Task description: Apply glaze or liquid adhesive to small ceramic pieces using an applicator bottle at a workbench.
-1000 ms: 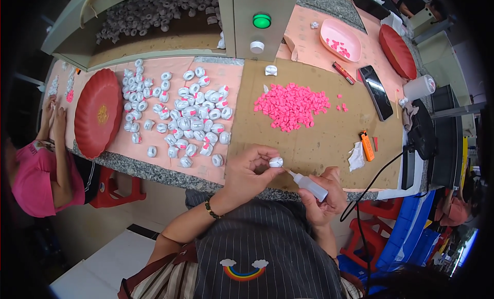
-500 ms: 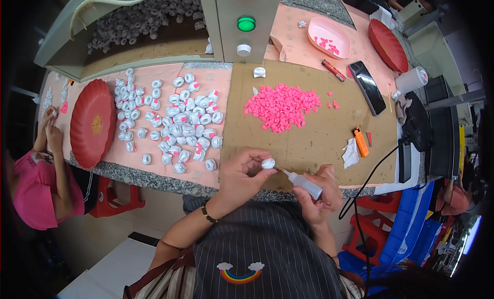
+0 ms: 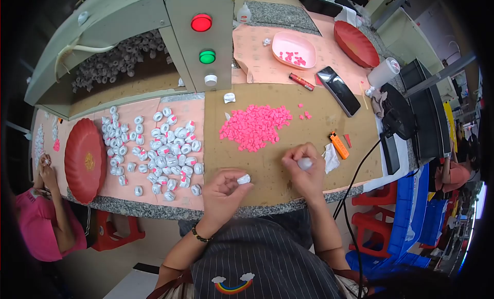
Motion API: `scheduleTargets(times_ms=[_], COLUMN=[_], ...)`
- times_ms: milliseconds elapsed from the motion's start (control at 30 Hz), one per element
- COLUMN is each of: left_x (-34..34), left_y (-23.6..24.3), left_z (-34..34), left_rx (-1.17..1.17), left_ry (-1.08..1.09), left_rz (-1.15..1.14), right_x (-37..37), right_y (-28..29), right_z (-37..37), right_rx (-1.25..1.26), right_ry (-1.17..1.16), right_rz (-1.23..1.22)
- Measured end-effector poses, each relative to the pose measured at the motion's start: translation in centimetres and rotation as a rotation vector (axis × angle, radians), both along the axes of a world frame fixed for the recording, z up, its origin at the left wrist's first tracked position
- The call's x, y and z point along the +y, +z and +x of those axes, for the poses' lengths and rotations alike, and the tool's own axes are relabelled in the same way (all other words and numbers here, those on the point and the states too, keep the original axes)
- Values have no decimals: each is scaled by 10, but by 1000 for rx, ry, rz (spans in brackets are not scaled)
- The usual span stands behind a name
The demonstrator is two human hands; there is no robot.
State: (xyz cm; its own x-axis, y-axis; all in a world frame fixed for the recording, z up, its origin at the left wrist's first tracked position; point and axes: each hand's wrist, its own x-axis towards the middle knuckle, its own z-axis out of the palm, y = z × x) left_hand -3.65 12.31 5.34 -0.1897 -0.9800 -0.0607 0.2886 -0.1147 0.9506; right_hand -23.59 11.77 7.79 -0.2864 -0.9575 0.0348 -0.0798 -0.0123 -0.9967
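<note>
My left hand [image 3: 222, 193] pinches a small white rounded piece [image 3: 244, 179] between thumb and fingers, above the table's near edge. My right hand [image 3: 304, 176] is closed round a small translucent squeeze bottle [image 3: 305, 163], its end facing up; its thin nozzle is hidden now. Beyond both hands lies a heap of small bright pink pieces [image 3: 253, 127] on brown board. To the left, many white ring-like pieces [image 3: 170, 157] with dark marks are spread on pink paper, and several carry a pink bit.
A red scalloped tray [image 3: 77, 168] stands at the left, near a co-worker [image 3: 43, 216]. A grey machine [image 3: 198, 47] with lights rises behind. A phone [image 3: 338, 90], orange lighter [image 3: 339, 146], crumpled tissue [image 3: 331, 158] and black cable [image 3: 355, 178] lie to the right; a pink dish [image 3: 294, 51] sits farther back.
My right hand has moved away from the white piece, farther over the board, and the bottle has turned end-up. My left hand still holds the piece. The whole view has shifted.
</note>
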Motion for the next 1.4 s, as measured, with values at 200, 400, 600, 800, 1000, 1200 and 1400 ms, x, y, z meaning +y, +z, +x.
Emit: scheduleTargets(times_ms=[200,400,600,800,1000,1200,1400], left_x=[-3,-5,-4,-3,-1,-2,1], left_y=[-1,0,3,2,1,-1,1], left_z=[4,8,3,-13,-12,-8,-10], left_rx=[12,63,69,422,462,253,203], left_ry=[-10,-46,-42,-68,-56,-93,-80], left_rz=[-17,21,84,184,265,134,65], right_x=[-43,-45,-10,17,23,34,33], right_y=[-10,-11,6,-1,-1,-6,-7], right_z=[-3,-6,8,45,50,43,48], right_rx=[857,1180,373,254,658,218,-379], right_ry=[33,150,151,72,54,51,95], right_rz=[-307,-280,-63,-103,-254,-75,24])
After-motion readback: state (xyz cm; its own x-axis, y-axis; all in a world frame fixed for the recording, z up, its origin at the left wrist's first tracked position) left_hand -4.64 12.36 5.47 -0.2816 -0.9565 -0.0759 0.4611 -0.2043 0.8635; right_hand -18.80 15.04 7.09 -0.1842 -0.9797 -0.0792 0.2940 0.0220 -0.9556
